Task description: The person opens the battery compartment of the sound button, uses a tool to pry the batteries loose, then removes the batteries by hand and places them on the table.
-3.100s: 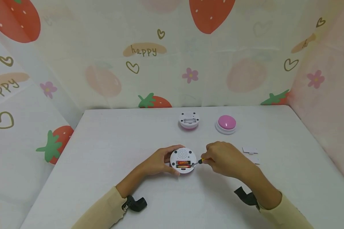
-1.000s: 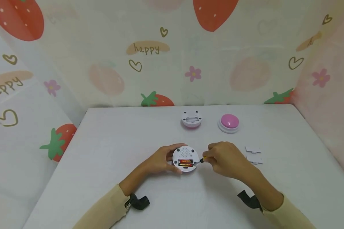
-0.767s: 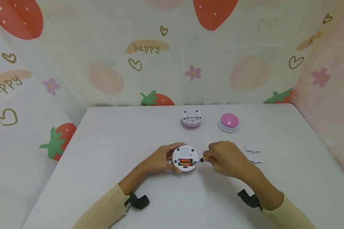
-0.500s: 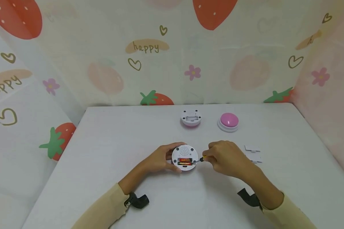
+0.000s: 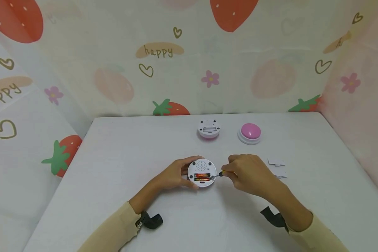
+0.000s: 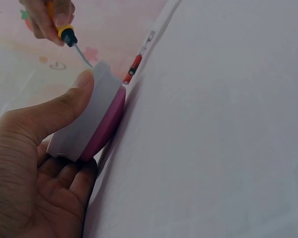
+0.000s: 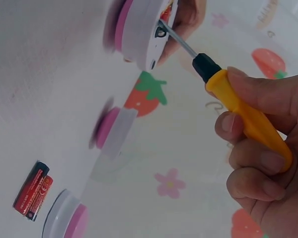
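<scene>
My left hand (image 5: 173, 175) grips a round white push button (image 5: 201, 166) that lies upside down, its pink dome facing the table in the left wrist view. The thumb presses on the near rim while the other fingers reach round the side. Two red-and-black batteries (image 5: 202, 177) sit side by side in its uncovered battery compartment. In my right hand (image 5: 247, 175) is a screwdriver with a yellow handle (image 7: 256, 124) and a black collar. Its metal shaft (image 7: 181, 39) reaches to the right end of the compartment; exact contact of the tip is hard to make out.
Behind stand an upturned push button (image 5: 209, 130) with a bare battery slot and an upright one with a pink dome (image 5: 250, 131). White battery covers (image 5: 276, 161) lie at right. Two loose batteries (image 7: 33, 191) lie on the table, hidden from the head view.
The head view has shifted slightly. Both hands keep their holds on the push button and the screwdriver, and the screwdriver tip stays at the right end of the battery compartment.
</scene>
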